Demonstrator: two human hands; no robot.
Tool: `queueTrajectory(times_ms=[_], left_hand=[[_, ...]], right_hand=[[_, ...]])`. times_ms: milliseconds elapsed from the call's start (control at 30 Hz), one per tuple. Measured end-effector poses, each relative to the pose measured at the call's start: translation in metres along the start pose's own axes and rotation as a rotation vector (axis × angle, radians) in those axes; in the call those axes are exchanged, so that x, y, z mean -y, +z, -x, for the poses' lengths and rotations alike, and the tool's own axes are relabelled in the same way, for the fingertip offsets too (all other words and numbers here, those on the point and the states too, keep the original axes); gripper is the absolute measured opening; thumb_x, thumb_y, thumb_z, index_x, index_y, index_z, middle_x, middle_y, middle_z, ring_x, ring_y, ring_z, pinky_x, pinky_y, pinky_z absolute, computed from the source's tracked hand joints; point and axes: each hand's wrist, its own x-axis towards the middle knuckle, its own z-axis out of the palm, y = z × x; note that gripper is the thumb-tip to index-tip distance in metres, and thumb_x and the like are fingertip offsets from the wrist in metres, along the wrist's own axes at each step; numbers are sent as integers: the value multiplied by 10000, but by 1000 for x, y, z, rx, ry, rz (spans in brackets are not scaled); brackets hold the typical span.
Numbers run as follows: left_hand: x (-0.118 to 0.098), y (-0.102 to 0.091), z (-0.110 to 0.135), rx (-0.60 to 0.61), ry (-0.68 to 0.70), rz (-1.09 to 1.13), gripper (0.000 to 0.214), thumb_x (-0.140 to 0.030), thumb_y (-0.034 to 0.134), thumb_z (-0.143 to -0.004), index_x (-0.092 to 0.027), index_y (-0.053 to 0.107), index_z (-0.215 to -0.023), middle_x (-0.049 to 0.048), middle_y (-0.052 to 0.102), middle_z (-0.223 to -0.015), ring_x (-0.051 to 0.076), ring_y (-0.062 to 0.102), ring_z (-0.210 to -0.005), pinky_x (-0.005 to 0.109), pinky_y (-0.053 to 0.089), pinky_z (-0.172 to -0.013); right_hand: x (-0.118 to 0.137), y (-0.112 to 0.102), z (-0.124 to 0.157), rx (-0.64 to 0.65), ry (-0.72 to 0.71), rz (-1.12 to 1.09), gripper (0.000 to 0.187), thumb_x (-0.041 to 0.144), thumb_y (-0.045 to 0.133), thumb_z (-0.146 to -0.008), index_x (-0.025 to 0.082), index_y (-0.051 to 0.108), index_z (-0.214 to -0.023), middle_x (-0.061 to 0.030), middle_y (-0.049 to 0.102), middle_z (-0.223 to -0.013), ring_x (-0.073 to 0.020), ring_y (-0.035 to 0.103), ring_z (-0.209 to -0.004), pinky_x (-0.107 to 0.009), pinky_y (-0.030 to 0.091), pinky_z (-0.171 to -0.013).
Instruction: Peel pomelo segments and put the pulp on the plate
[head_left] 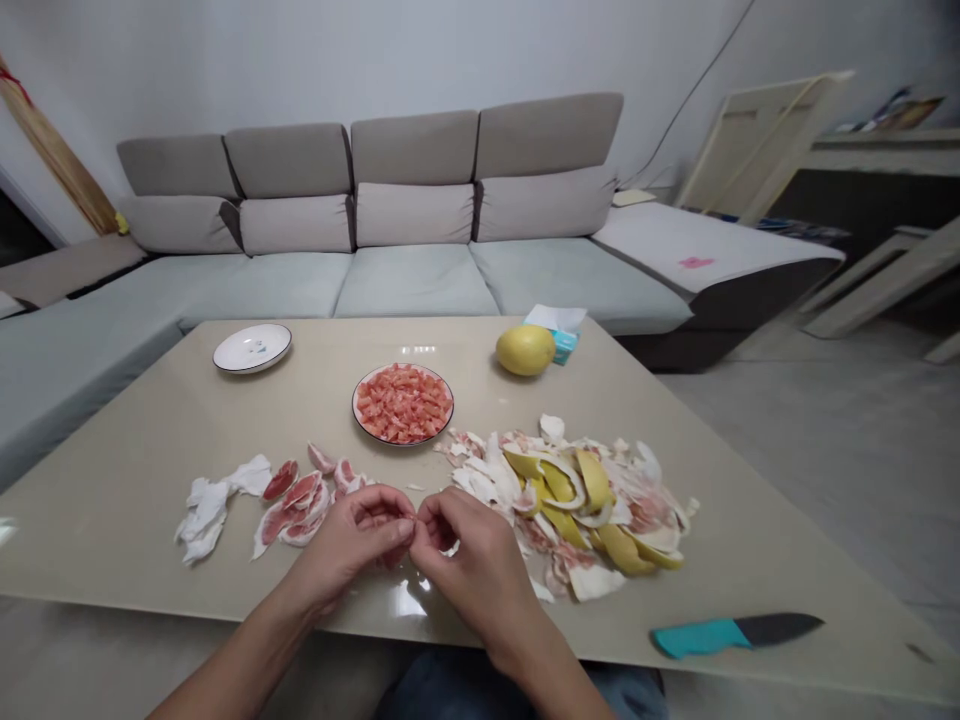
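Observation:
Close to the table's front edge, my left hand and my right hand meet with their fingertips pinched together. Both are closed on a small pomelo segment, mostly hidden by the fingers; a little reddish flesh shows under the left hand. Left of my hands lie several unpeeled pink pomelo segments. Beyond them stands a dark-rimmed plate heaped with peeled pomelo flesh. On the right, a wide pile of yellow pomelo rind, white pith and thin membranes reaches close to my right hand.
A knife with a turquoise handle lies near the front right edge. A whole yellow pomelo rests against a tissue pack. Crumpled tissue lies at left, a white plate at back left. Behind the table stands a grey sofa.

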Motion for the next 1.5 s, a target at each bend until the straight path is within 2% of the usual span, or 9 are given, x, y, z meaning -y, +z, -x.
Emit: queueTrajectory(times_ms=[100, 200, 300, 767, 933, 1067, 1233, 1400, 1500], left_hand=[[2, 0, 0, -25, 48, -52, 197, -291, 778, -741, -148, 669, -823, 22, 651, -780, 136, 594, -747, 226, 440, -692], [3, 2, 2, 9, 48, -19, 211, -282, 795, -715, -145, 652, -788, 6, 639, -730, 123, 583, -696, 219, 436, -667], [1, 4, 5, 61, 7, 68, 214, -277, 793, -718, -148, 637, -787, 3, 651, -676, 120, 591, -647, 223, 440, -648], [-5, -6, 2, 183, -173, 197, 161, -209, 762, -758, -134, 651, -847, 56, 689, -750, 111, 602, -601, 254, 520, -627], [-6, -11, 2, 219, -177, 285, 127, -198, 745, -779, -123, 650, -817, 31, 630, -693, 104, 577, -611, 235, 522, -610], [-7, -10, -1, 206, -195, 316, 99, -195, 691, -823, -115, 659, -870, 59, 642, -761, 123, 607, -665, 265, 545, -664], [-5, 2, -5, 200, -118, 349, 250, -348, 587, -903, -111, 662, -932, 71, 627, -795, 126, 595, -642, 234, 519, -568], [-2, 9, -4, 190, -127, 299, 251, -365, 692, -840, -132, 642, -917, 54, 644, -788, 123, 626, -684, 245, 520, -664], [-2, 10, -4, 119, -122, 280, 261, -340, 751, -791, -130, 645, -906, 40, 654, -747, 103, 615, -639, 222, 495, -642]], right_hand=[[4, -1, -1, 70, 179, -130, 57, 156, 565, -680, 175, 579, -628, 8, 554, -595, -121, 497, -546, -226, 355, -528], [5, -5, -5, 288, 450, -441, 46, 219, 580, -636, 175, 575, -622, 34, 531, -534, -95, 438, -478, -207, 325, -467], [3, -10, -10, 444, 584, -699, 75, 245, 583, -603, 174, 586, -625, 32, 575, -543, -81, 427, -452, -199, 352, -445], [-7, -11, -14, 463, 600, -879, 59, 194, 559, -585, 159, 606, -591, 37, 620, -521, -48, 432, -384, -172, 286, -413], [-10, -15, -16, 456, 599, -950, 72, 218, 588, -597, 148, 603, -596, 45, 570, -486, -43, 397, -379, -178, 246, -412], [-12, -15, -17, 368, 560, -878, 136, 276, 642, -644, 142, 618, -642, 55, 532, -486, -53, 389, -409, -189, 268, -442], [-6, -15, -17, 287, 529, -766, 125, 268, 663, -657, 152, 623, -629, 52, 529, -510, -60, 377, -440, -195, 263, -450], [-2, -19, -17, 266, 498, -748, 141, 298, 668, -674, 170, 618, -644, 20, 610, -569, -112, 529, -531, -223, 391, -546], [-4, -20, -16, 233, 460, -640, 138, 297, 650, -692, 166, 625, -661, 28, 591, -577, -109, 504, -535, -221, 373, -544]])
